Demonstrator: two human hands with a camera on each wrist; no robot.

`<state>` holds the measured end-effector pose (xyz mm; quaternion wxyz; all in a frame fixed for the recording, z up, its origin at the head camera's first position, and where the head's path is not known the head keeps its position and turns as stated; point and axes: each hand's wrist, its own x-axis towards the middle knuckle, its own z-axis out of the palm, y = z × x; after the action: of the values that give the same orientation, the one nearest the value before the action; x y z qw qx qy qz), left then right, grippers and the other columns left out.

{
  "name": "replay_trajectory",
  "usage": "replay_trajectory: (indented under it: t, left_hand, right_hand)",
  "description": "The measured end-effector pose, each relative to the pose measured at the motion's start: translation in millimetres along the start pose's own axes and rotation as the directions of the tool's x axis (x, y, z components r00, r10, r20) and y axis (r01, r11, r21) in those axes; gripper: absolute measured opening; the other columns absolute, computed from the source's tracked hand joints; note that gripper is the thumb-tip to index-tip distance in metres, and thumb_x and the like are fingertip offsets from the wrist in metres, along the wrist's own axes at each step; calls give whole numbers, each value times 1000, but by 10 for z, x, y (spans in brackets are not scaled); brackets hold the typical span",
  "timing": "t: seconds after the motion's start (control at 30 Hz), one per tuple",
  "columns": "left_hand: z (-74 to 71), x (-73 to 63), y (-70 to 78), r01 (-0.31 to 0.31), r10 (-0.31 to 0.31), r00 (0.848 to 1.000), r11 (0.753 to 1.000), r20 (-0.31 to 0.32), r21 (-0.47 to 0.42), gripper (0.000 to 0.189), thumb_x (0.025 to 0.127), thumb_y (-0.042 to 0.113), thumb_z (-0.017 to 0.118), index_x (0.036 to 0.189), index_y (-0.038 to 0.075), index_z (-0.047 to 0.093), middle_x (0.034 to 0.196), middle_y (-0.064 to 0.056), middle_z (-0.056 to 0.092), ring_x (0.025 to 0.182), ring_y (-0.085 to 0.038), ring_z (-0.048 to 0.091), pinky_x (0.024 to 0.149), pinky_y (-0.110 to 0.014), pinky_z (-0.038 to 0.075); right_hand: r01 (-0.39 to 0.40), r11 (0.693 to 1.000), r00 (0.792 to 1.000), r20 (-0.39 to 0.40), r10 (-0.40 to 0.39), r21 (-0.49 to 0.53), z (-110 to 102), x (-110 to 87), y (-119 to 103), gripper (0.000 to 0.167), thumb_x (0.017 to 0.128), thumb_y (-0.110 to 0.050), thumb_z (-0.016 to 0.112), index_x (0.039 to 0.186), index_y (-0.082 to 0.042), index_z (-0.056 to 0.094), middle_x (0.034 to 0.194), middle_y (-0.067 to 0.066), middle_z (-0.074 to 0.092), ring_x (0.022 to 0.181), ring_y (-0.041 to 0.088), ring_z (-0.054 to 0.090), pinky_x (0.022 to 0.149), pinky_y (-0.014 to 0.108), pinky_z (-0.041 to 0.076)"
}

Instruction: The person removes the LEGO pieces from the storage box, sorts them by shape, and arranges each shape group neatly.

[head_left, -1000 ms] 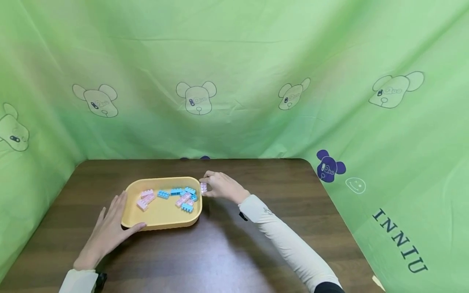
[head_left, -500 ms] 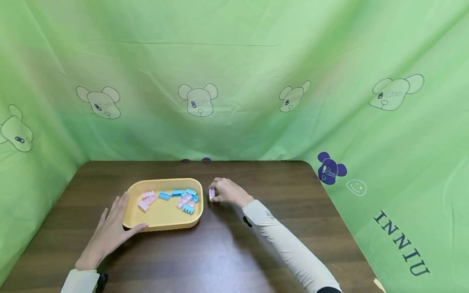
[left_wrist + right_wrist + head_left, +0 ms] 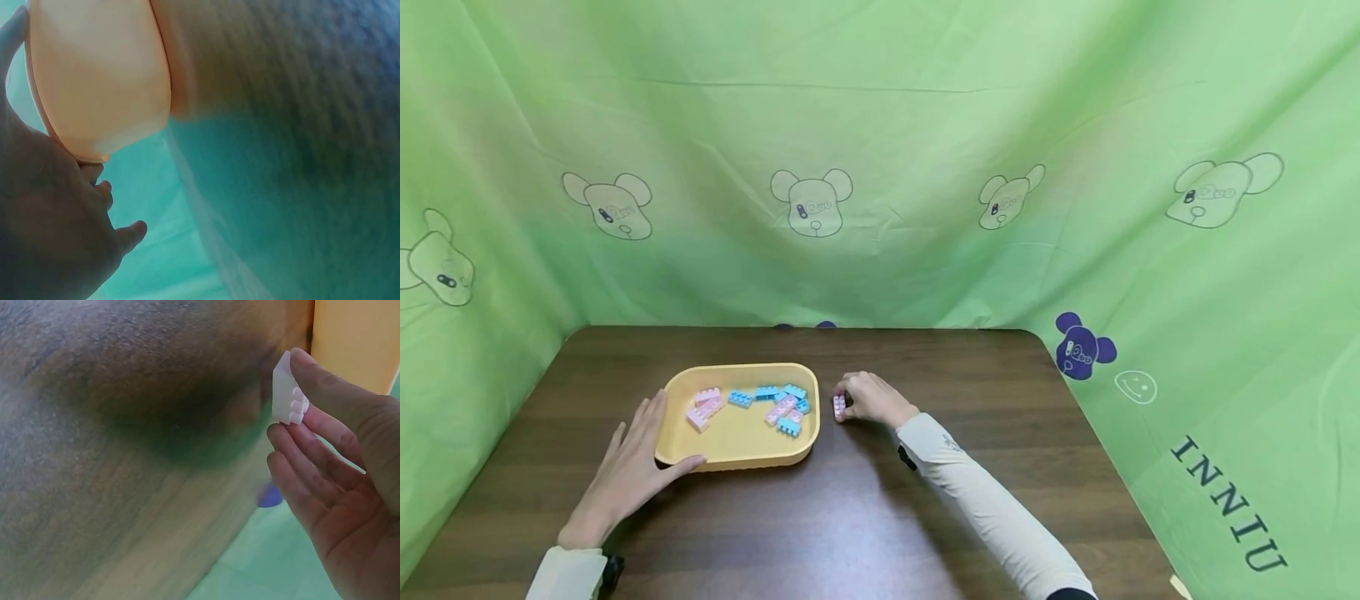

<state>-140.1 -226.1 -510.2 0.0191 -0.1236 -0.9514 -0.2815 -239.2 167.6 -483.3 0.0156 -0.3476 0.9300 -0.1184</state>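
Note:
A pink toy brick [image 3: 839,407] is pinched between the thumb and fingers of my right hand [image 3: 871,398], just right of the yellow tray [image 3: 737,462]. In the right wrist view the same brick [image 3: 287,394] shows its studs toward the palm; whether it touches the table I cannot tell. My left hand [image 3: 625,471] rests against the tray's left end, fingers extended along the outside and thumb at the near edge. Inside the tray lie several pink bricks [image 3: 703,408] on the left, and blue bricks [image 3: 788,427] mixed with pink ones on the right.
The tray stands on a brown wooden table [image 3: 940,375]. Green cloth [image 3: 880,275] with printed bear heads hangs behind and along both sides of the table.
My right hand has moved right and toward me with the pink brick, from the tray's right rim to beside the tray. My left hand stays at the tray's left end.

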Motion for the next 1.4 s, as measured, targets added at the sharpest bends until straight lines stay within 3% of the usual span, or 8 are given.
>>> replay_trajectory:
  t: [0.87,1.03,1.4]
  left_hand:
    - [3,-9,12,-14,14,1000,1000,-23,3,122,92,61,75,170,4,1,175,-24,11,158,-49,12,122,-75,10]
    - [8,-7,10,-9,9,1000,1000,-17,-1,122,92,62,75,170,5,1,175,-24,10,159,-49,11,122,-75,10]
    - [7,-3,4,-2,2,1000,1000,-17,-7,123,91,61,76,170,6,-1,175,-24,10,159,-48,10,122,-75,9]
  right_hand:
    - [0,996,1000,31,3,-94,40,-3,-10,43,82,-30,92,117,-7,79,100,5,71,85,21,71,76,41,61]
    - [-26,998,998,54,29,-64,-6,2,14,48,85,-33,90,123,-7,77,111,8,74,95,22,73,84,40,61]
    - [-25,1000,1000,8,25,6,-272,76,22,55,90,-17,86,136,5,67,135,22,68,122,35,69,106,43,55]
